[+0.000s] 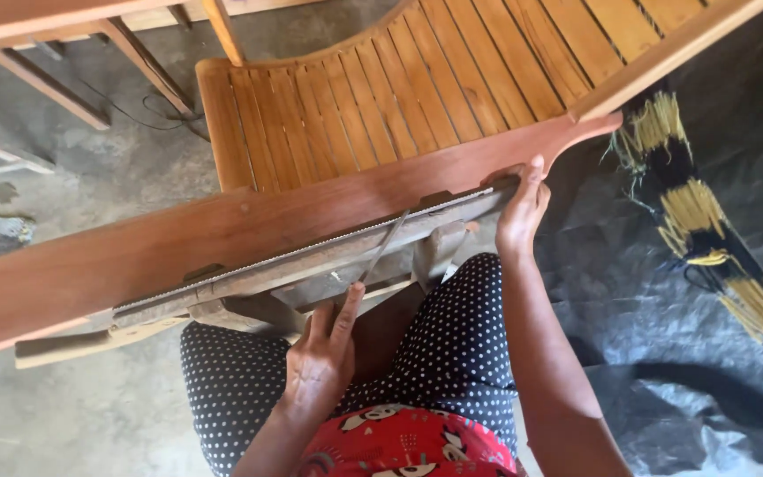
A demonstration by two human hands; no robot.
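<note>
left hand [324,349]: pinching a thin metal file [384,246], tip against the saw blade [311,252]
right hand [520,208]: gripping the blade's far end
step: likely filing teeth; next stroke needs steady angle
far: slatted wooden chair [381,97]

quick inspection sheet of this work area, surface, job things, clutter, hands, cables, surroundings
surface: grey concrete floor, dusty; dark plastic sheet spread on the right
job's things: saw blade, teeth up, clamped along a wooden vise under a reddish wooden beam; slim metal file laid across the teeth
clutter: bundle of yellow and dark fibres lying on the sheet
grippers: left hand holds the file's near end; right hand grips the blade's far end against the beam
cables: thin dark cable on the floor at upper left
surroundings: slatted wooden chair beyond the beam; wooden frame legs at upper left
</note>
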